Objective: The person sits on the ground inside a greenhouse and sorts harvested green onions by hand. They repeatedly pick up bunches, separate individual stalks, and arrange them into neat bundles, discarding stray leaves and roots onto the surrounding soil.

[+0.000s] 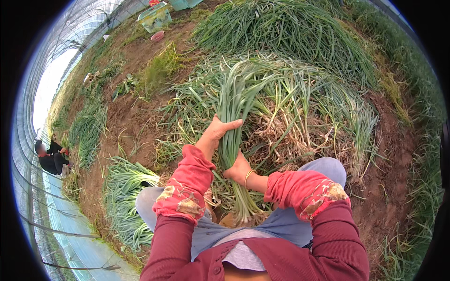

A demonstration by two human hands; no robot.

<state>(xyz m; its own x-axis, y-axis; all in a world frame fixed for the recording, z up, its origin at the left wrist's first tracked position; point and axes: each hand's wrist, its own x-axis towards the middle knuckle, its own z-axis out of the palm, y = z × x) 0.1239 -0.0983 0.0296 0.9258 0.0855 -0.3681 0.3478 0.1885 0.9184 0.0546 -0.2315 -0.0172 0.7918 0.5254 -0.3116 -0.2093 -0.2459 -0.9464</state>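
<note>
My left hand (216,131) grips the leafy upper part of a bundle of long green allium plants (230,147), its thumb across the leaves. Lower down, my right hand (240,170), with a yellow bangle at the wrist, is closed round the same bundle. The leaves point away from me, and the pale stems and roots hang between my knees. Just beyond lies a loose heap of similar plants (281,116) with dry, brownish roots. To the left, a pile of sorted-looking plants (128,203) rests on the soil beside my left knee.
A large heap of green leaves (288,31) lies at the far side. A green plastic crate (154,17) and a small reddish bowl (157,36) stand at the upper left. Another person (52,156) crouches at the far left near the greenhouse film (77,242). Growing plants (418,151) line the right.
</note>
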